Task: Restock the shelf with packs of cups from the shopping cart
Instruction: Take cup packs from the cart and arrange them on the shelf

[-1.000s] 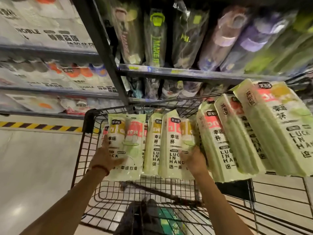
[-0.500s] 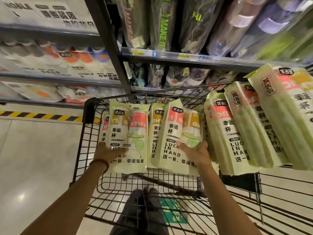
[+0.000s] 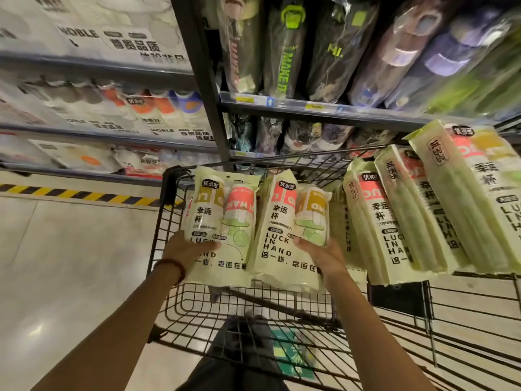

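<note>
Stage: I grip one cup pack per hand, left hand (image 3: 187, 249) on left pack (image 3: 221, 230), right hand (image 3: 324, 256) on right pack (image 3: 293, 230), centre frame above cart (image 3: 282, 314) | Remaining: shelving; more packs (image 3: 417, 218) right.

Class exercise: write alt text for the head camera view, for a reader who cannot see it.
Two bare hands each hold a pale green pack of cups upright over a black wire shopping cart: the left hand grips the left pack, the right hand the right pack. More packs lean at the right; stocked shelves stand behind.
</note>
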The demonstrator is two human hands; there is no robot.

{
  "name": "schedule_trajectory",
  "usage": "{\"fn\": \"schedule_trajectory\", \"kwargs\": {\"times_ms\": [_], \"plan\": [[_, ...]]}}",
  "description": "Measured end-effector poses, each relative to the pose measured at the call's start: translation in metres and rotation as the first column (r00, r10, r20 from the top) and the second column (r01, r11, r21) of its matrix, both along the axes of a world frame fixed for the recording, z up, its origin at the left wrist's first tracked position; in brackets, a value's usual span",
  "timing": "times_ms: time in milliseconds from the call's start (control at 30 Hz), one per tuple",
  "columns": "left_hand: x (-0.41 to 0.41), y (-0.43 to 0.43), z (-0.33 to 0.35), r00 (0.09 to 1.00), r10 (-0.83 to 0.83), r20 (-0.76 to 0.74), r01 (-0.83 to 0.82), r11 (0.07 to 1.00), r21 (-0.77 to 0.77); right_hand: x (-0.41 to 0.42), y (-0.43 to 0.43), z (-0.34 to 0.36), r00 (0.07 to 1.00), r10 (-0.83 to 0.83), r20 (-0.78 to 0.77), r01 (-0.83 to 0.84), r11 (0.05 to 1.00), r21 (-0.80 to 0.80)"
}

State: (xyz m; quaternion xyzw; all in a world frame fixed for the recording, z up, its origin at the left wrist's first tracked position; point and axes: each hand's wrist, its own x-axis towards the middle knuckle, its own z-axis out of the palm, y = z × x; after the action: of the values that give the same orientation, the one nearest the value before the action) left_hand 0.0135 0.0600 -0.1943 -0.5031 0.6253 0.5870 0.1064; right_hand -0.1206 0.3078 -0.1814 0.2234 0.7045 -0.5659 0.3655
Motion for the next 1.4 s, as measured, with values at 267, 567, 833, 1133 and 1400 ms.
{"fn": "schedule_trajectory", "kwargs": {"times_ms": [267,567,833,1133,1400], "plan": [[0.029,-0.021,0.092,0.984,0.031,-0.174,-0.055,0.990,-0.134,0.001,-0.009,0.097,0.907,0.180,-0.381,-0.204,0.979,-0.024],[0.023,-0.054,0.230,0.834,0.048,-0.549,-0.224,0.940,-0.257,-0.032,-0.052,0.218,0.553,0.193,-0.811,-0.303,0.953,0.020],[0.059,-0.080,0.315,0.660,0.059,-0.749,-0.438,0.840,-0.320,-0.013,-0.098,0.298,0.350,0.104,-0.931,-0.309,0.951,-0.010],[0.169,-0.180,0.336,0.601,0.042,-0.798,-0.511,0.788,-0.343,0.071,-0.216,0.329,0.259,0.095,-0.961,-0.409,0.912,-0.020],[0.301,-0.316,0.349,0.591,0.021,-0.806,-0.529,0.765,-0.367,0.192,-0.371,0.342,0.244,0.071,-0.967,-0.437,0.898,-0.044]]}}
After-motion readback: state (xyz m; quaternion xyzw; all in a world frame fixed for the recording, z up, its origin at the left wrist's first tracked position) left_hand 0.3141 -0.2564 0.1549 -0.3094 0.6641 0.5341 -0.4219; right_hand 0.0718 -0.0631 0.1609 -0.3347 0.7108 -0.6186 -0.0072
